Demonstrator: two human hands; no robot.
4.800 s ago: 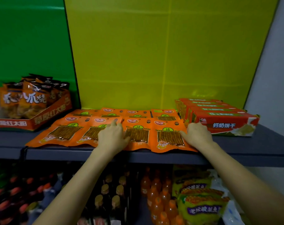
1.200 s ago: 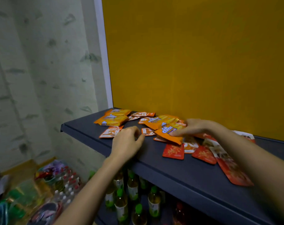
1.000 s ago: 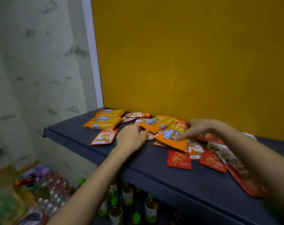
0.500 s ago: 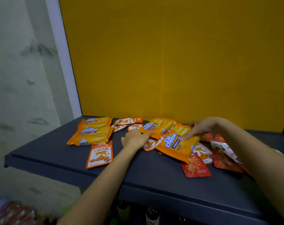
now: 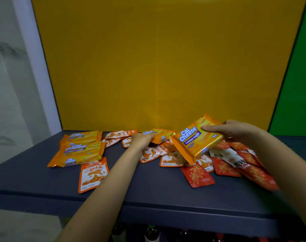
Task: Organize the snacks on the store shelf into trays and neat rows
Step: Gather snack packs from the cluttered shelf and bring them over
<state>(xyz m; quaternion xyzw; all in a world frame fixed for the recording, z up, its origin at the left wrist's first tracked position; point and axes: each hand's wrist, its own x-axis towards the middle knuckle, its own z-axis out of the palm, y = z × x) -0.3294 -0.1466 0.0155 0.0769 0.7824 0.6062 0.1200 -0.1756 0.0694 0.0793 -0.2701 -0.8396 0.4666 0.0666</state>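
My right hand [image 5: 236, 132] grips a yellow Cal Cheese wafer pack [image 5: 196, 140] by its far edge and holds it tilted above the pile. My left hand [image 5: 141, 139] curls around the near edge of a second Cal Cheese pack [image 5: 157, 135] lying at the back of the dark shelf [image 5: 148, 189]. Two more Cal Cheese packs [image 5: 79, 151] lie stacked at the left. Several small orange pouches [image 5: 92, 173] and red pouches [image 5: 197, 175] lie scattered across the shelf, some under the lifted pack.
An orange back panel [image 5: 157, 67] closes the shelf behind. A green panel [image 5: 299, 84] starts at the right, a pale wall [image 5: 9, 84] at the left. Bottle tops [image 5: 152, 233] show below the shelf's front edge.
I moved from the earlier shelf section to this one. In the last half second my right hand lifted the Cal Cheese pack off the pile, and my left hand reached onto the pack behind.
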